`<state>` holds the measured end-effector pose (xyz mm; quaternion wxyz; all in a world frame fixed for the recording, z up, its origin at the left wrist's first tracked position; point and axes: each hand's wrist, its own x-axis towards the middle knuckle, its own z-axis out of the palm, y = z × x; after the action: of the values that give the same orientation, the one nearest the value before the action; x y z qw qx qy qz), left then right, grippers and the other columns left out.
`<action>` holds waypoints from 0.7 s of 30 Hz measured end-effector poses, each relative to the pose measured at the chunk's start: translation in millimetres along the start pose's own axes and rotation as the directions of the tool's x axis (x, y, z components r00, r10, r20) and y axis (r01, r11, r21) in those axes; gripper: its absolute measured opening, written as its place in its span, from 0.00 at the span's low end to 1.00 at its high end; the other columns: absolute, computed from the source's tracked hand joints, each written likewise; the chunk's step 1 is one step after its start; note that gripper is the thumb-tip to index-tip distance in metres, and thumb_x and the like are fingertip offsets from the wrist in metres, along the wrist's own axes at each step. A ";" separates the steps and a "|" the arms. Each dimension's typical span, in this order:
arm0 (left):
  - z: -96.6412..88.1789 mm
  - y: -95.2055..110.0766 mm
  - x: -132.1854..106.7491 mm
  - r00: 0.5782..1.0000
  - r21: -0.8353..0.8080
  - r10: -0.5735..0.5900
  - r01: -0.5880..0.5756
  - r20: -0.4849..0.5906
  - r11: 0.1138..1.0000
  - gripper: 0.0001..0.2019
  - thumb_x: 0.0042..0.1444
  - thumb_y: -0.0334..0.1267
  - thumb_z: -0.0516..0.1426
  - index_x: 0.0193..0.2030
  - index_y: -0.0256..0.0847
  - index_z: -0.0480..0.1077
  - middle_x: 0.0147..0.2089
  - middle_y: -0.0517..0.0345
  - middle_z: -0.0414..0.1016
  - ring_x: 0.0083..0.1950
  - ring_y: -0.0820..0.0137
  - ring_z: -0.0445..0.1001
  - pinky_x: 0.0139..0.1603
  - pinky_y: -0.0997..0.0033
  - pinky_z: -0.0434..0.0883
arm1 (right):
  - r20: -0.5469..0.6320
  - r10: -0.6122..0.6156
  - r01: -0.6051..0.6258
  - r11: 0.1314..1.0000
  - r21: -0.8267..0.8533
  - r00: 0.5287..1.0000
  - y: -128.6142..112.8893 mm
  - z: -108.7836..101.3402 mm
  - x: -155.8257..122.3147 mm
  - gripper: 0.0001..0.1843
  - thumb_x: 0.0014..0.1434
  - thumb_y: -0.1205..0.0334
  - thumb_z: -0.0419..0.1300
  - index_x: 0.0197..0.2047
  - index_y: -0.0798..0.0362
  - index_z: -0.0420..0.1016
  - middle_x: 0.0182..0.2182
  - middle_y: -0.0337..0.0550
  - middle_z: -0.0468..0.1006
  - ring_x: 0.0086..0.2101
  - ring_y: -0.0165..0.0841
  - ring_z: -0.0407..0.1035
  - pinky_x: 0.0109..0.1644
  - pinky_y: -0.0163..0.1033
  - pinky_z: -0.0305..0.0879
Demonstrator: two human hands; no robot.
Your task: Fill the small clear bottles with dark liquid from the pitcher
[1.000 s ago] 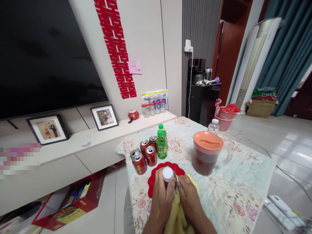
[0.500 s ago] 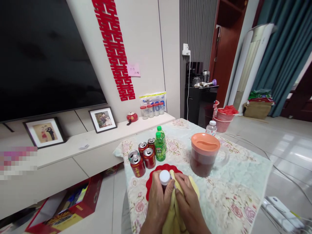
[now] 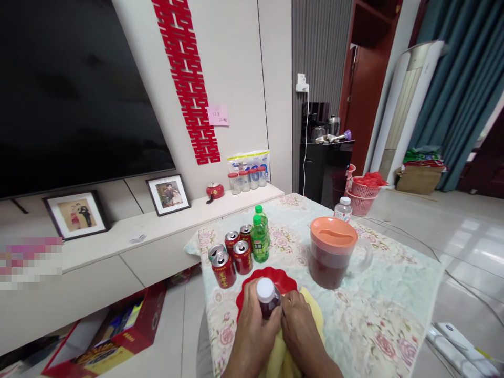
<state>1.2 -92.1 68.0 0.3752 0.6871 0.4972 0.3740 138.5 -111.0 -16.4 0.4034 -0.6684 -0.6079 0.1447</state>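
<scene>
My left hand is wrapped round a small dark bottle with a white cap, held upright over a red scalloped plate. My right hand presses a yellow cloth against the bottle's right side. Both hands are closed, low at the near edge of the table. Just beyond them stand several red drink cans and two green bottles.
A jug with an orange lid stands right of the plate on the floral tablecloth. A small clear bottle is farther back. A low white shelf with framed photos lies left; an open red box sits on the floor.
The bottle has turned slightly in my hands and shows more of its dark body; my right hand with the cloth has slid lower on it. The view shifted a little.
</scene>
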 end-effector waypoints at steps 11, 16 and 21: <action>13.0 -13.1 2.2 0.985 0.099 0.094 -0.080 -0.144 0.992 0.24 0.63 0.49 0.55 0.61 0.38 0.64 0.62 0.35 0.72 0.68 0.45 0.73 0.70 0.35 0.69 | -0.113 -0.040 0.062 0.977 0.203 0.993 -9.9 -10.7 -13.3 0.24 0.75 0.59 0.51 0.66 0.54 0.79 0.58 0.56 0.83 0.59 0.43 0.78 0.66 0.47 0.74; 9.2 -19.4 -1.9 0.996 0.027 0.068 -0.066 -0.052 0.997 0.25 0.66 0.50 0.53 0.63 0.37 0.62 0.64 0.32 0.71 0.68 0.46 0.73 0.71 0.36 0.70 | -0.183 -0.137 0.171 0.967 0.189 0.974 -7.3 4.9 -15.1 0.28 0.75 0.63 0.49 0.73 0.53 0.71 0.59 0.56 0.81 0.60 0.41 0.78 0.64 0.44 0.76; 1.1 -37.4 -4.6 0.996 0.057 0.016 -0.022 0.091 0.998 0.35 0.67 0.45 0.54 0.76 0.33 0.51 0.79 0.27 0.58 0.80 0.46 0.62 0.80 0.38 0.60 | -0.113 -0.076 0.089 0.990 0.113 0.991 7.8 23.6 -8.3 0.24 0.71 0.67 0.51 0.63 0.53 0.80 0.52 0.55 0.86 0.51 0.43 0.83 0.58 0.46 0.80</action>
<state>-13.9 -88.4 33.7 0.3736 0.7186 0.4839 0.3316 126.0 -109.7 -39.4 0.4802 -0.6245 -0.6027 0.1270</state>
